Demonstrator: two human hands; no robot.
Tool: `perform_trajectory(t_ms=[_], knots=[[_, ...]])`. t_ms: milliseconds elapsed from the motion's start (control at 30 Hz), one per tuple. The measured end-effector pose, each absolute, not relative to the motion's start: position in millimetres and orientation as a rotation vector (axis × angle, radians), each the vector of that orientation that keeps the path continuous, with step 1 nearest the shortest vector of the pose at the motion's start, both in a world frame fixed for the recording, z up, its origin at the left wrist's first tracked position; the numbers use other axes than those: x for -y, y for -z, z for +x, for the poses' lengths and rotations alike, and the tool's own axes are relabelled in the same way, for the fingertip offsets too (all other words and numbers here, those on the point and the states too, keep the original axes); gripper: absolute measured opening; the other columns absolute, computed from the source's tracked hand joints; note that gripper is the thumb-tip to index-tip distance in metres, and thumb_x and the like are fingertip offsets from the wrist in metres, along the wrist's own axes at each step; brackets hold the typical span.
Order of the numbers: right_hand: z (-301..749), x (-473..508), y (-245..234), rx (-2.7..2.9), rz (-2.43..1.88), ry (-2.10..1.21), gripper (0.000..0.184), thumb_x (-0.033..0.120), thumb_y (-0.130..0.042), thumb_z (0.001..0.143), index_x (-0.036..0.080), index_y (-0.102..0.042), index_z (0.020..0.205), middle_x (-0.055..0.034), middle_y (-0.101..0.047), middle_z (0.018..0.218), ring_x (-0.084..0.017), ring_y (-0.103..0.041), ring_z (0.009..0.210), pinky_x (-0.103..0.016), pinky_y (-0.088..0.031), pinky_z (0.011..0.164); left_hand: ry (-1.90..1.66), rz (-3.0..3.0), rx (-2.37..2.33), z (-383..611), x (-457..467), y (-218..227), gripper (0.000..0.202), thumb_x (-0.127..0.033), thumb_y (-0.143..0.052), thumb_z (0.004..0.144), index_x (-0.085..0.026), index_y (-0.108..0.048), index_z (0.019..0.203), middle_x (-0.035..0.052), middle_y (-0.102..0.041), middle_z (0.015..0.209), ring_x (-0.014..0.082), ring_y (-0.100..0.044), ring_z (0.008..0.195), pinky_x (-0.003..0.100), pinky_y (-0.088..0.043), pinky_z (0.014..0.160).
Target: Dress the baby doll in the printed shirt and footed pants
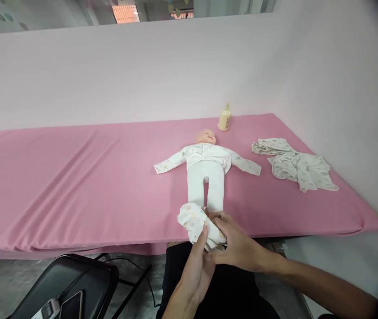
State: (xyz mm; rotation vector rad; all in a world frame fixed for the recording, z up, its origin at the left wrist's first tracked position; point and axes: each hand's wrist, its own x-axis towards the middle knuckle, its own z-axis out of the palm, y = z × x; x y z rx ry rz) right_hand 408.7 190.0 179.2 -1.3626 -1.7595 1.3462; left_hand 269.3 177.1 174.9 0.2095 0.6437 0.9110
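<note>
A baby doll [205,153] lies on its back with its head toward the wall. It wears a white top with printed sleeves spread to both sides and plain white leggings [197,181]. At the doll's feet I hold a bunched white printed baby garment [194,219]. My left hand [200,266] grips its lower side with the thumb on top. From the right, my right hand [233,243] closes on its edge, fingers by the doll's right-hand foot in view. The cloth and my hands hide the feet, so I cannot tell whether they are inside it.
The doll lies on a pink-covered table [109,190] against a white wall. A pump bottle [225,118] stands beyond the head. Crumpled printed baby clothes [295,164] lie to the right. A black chair [86,281] with a phone [71,306] stands at lower left.
</note>
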Motion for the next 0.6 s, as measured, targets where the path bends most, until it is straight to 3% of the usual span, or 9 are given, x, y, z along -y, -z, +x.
perform_trajectory(t_ms=[133, 333, 600], knots=[[405, -185, -184, 1.904, -1.389, -1.141, 0.054, 0.023, -0.072, 0.067, 0.022, -0.058, 0.119, -0.0080, -0.050, 0.126, -0.027, -0.042, 0.121, -0.042, -0.037, 0.105, -0.904, 0.207, -0.629, 269, -177, -169, 0.052, -0.041, -0.056, 0.093, -0.026, -0.047, 0.143, 0.0057, -0.054, 0.140, 0.0228, -0.050, 0.130, 0.036, -0.036, 0.113], [396, -180, -185, 1.909, -1.452, -1.007, 0.048, 0.020, -0.064, 0.070, 0.021, -0.056, 0.117, -0.0096, -0.049, 0.125, -0.026, -0.046, 0.116, -0.041, -0.040, 0.101, -0.967, 0.247, -0.646, 273, -176, -161, 0.061, -0.038, -0.057, 0.094, -0.029, -0.035, 0.150, 0.0048, -0.049, 0.146, 0.0215, -0.045, 0.135, 0.035, -0.032, 0.116], [394, -176, -176, 1.845, -1.447, -0.966, 0.045, 0.021, -0.063, 0.072, 0.019, -0.053, 0.116, -0.0082, -0.048, 0.126, -0.023, -0.047, 0.117, -0.039, -0.041, 0.101, -0.955, 0.328, -0.708, 272, -175, -149, 0.062, -0.039, -0.059, 0.092, -0.031, -0.036, 0.149, 0.0014, -0.039, 0.153, 0.0218, -0.034, 0.142, 0.035, -0.027, 0.120]])
